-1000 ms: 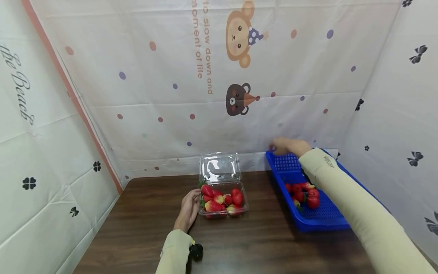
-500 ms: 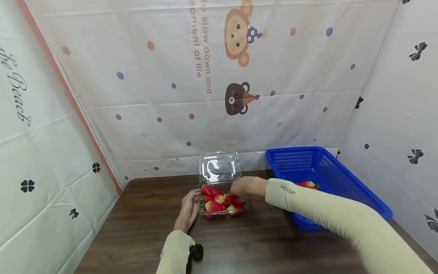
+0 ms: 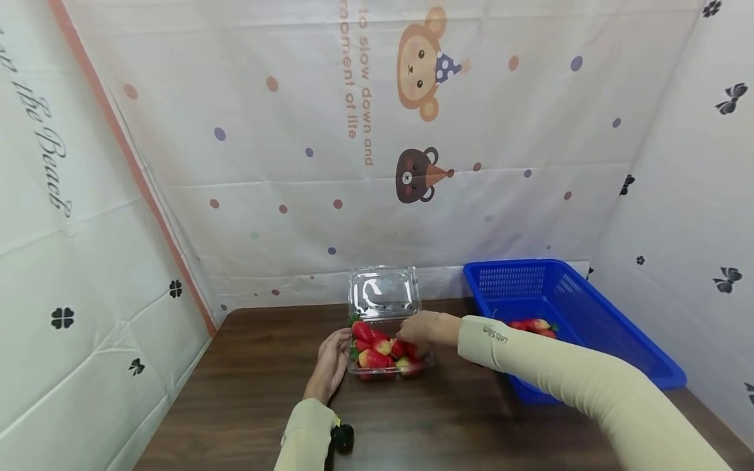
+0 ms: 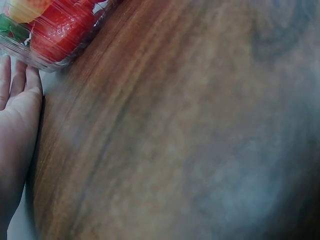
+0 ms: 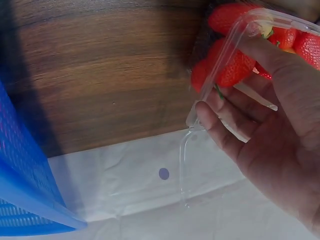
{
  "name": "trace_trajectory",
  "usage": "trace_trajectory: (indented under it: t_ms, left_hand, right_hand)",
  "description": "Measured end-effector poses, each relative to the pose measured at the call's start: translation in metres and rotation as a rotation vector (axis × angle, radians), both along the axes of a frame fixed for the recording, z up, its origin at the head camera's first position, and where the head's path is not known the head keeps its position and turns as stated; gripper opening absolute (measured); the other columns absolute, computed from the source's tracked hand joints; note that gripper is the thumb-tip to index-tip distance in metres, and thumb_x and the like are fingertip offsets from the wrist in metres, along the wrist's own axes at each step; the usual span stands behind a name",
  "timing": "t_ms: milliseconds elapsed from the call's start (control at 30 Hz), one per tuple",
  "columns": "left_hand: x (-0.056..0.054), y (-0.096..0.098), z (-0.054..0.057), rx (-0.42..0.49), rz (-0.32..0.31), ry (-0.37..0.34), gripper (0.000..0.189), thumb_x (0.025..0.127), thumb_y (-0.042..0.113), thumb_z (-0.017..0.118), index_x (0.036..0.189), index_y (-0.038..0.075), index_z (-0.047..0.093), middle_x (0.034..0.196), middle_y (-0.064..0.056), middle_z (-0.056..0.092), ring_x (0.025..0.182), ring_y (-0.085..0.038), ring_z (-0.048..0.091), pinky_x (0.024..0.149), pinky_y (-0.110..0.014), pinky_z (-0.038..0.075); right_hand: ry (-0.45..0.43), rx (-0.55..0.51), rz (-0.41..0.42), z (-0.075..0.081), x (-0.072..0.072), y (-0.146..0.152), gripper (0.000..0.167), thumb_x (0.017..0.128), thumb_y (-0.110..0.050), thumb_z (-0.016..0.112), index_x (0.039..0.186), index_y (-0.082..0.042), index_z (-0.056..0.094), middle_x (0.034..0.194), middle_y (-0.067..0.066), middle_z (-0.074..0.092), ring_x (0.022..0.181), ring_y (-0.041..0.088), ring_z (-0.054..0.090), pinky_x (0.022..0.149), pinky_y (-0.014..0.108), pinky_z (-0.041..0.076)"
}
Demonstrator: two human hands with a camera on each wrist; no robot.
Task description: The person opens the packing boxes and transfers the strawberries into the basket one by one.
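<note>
A clear plastic clamshell box (image 3: pixel 379 371) filled with red strawberries (image 3: pixel 374 358) stands on the table, its lid (image 3: pixel 384 294) raised at the back. My left hand (image 3: pixel 332 358) rests against the box's left side; in the left wrist view its fingers (image 4: pixel 19 80) are extended and touch the clear wall. My right hand (image 3: pixel 421 327) reaches into the right part of the box. From the right wrist, thumb and fingers are seen around a strawberry (image 5: pixel 235 69) at the box's rim, its green stem near the fingertips. In the head view this hand hides that strawberry.
To the right stands a blue plastic basket (image 3: pixel 639 353) with several more strawberries (image 3: pixel 533 325), partly hidden by the right sleeve (image 3: pixel 548 353). A printed cloth (image 3: pixel 283 242) hangs behind the brown table (image 3: pixel 259 366). A small black object (image 3: pixel 343 437) sits at the left wrist.
My right hand has moved left from above the basket's back corner into the box's right part, where it stays over the last half second. The left hand keeps its place beside the box.
</note>
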State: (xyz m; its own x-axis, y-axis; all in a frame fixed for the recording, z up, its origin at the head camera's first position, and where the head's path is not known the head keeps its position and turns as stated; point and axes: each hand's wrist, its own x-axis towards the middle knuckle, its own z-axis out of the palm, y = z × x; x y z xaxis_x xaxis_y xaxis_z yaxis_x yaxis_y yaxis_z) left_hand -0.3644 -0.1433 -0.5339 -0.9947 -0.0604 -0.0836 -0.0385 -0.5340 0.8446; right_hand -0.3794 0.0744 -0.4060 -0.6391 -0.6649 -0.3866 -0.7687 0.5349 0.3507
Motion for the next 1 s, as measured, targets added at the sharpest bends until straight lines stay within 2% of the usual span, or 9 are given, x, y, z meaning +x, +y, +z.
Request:
trace_trajectory:
  t_ms: [100, 200, 433, 600, 700, 767, 833, 900, 1000]
  left_hand:
    - [0.0, 0.002, -0.002, -0.01, 0.021, -0.022, 0.022, 0.101, 0.002, 0.044, 0.117, -0.005, 0.057, 0.116, -0.009, 0.056, 0.107, -0.013, 0.054, 0.09, -0.014, 0.052]
    - [-0.002, 0.004, -0.004, -0.019, 0.025, -0.024, 0.023, 0.101, 0.003, 0.045, 0.118, -0.005, 0.058, 0.118, -0.009, 0.056, 0.109, -0.014, 0.054, 0.09, -0.013, 0.052]
    - [-0.002, 0.003, -0.009, -0.024, 0.015, -0.021, 0.022, 0.102, 0.005, 0.046, 0.117, -0.005, 0.059, 0.115, -0.006, 0.057, 0.108, -0.013, 0.054, 0.09, -0.013, 0.052]
    - [0.0, -0.001, -0.012, -0.006, 0.006, -0.007, 0.02, 0.102, 0.0, 0.043, 0.111, -0.004, 0.061, 0.106, -0.002, 0.061, 0.101, -0.01, 0.058, 0.09, -0.015, 0.052]
    - [-0.001, -0.002, -0.01, -0.018, -0.002, 0.004, 0.021, 0.102, 0.001, 0.044, 0.115, -0.006, 0.059, 0.111, -0.004, 0.061, 0.105, -0.01, 0.057, 0.092, -0.015, 0.052]
    - [-0.002, -0.003, -0.007, -0.04, -0.011, 0.01, 0.024, 0.103, 0.003, 0.044, 0.121, -0.008, 0.055, 0.119, -0.006, 0.058, 0.113, -0.011, 0.055, 0.093, -0.013, 0.05]
    - [-0.003, -0.004, -0.004, -0.055, -0.019, 0.012, 0.027, 0.104, 0.005, 0.043, 0.125, -0.009, 0.052, 0.127, -0.009, 0.054, 0.119, -0.012, 0.052, 0.094, -0.013, 0.049]
    - [-0.004, -0.006, -0.002, -0.059, -0.018, 0.004, 0.028, 0.104, 0.004, 0.044, 0.126, -0.009, 0.052, 0.13, -0.01, 0.053, 0.122, -0.013, 0.051, 0.095, -0.012, 0.049]
    - [-0.002, -0.011, 0.0, -0.065, -0.013, -0.003, 0.025, 0.104, 0.004, 0.044, 0.123, -0.006, 0.055, 0.129, -0.01, 0.054, 0.121, -0.012, 0.051, 0.095, -0.012, 0.05]
  right_hand:
    - [-0.025, -0.008, 0.0, 0.001, 0.0, 0.001, 0.018, 0.088, -0.024, 0.079, 0.102, -0.02, 0.069, 0.088, -0.006, 0.067, 0.071, 0.009, 0.049, 0.072, 0.023, 0.057]
    - [-0.033, -0.02, 0.0, 0.005, -0.001, 0.003, 0.018, 0.086, -0.022, 0.08, 0.101, -0.019, 0.069, 0.086, -0.006, 0.066, 0.07, 0.008, 0.052, 0.069, 0.024, 0.057]
    - [0.031, -0.031, 0.081, 0.019, -0.004, 0.008, 0.025, 0.085, -0.03, 0.081, 0.103, -0.017, 0.069, 0.095, -0.004, 0.069, 0.083, 0.011, 0.066, 0.077, 0.026, 0.06]
    - [0.029, -0.088, 0.134, 0.025, -0.006, 0.009, 0.026, 0.086, -0.032, 0.082, 0.102, -0.016, 0.069, 0.097, -0.002, 0.07, 0.086, 0.013, 0.069, 0.079, 0.027, 0.061]
    - [0.015, -0.108, 0.177, 0.033, -0.009, 0.009, 0.024, 0.088, -0.027, 0.08, 0.105, -0.015, 0.068, 0.1, -0.002, 0.069, 0.087, 0.012, 0.067, 0.078, 0.024, 0.06]
    - [-0.012, -0.117, 0.181, 0.045, -0.012, 0.01, 0.02, 0.089, -0.017, 0.077, 0.106, -0.014, 0.067, 0.099, -0.001, 0.068, 0.086, 0.013, 0.067, 0.077, 0.022, 0.059]
    - [-0.028, -0.137, 0.185, 0.062, -0.017, 0.012, 0.024, 0.086, -0.006, 0.075, 0.107, -0.012, 0.066, 0.098, 0.0, 0.068, 0.086, 0.014, 0.066, 0.077, 0.023, 0.058]
    - [-0.053, -0.16, 0.139, 0.084, -0.023, 0.018, 0.03, 0.082, 0.001, 0.074, 0.109, -0.011, 0.066, 0.097, 0.003, 0.068, 0.086, 0.017, 0.066, 0.076, 0.026, 0.058]
    - [-0.132, -0.244, 0.016, 0.121, -0.038, 0.036, 0.034, 0.078, 0.008, 0.07, 0.11, -0.006, 0.067, 0.104, 0.01, 0.07, 0.086, 0.018, 0.063, 0.073, 0.026, 0.057]
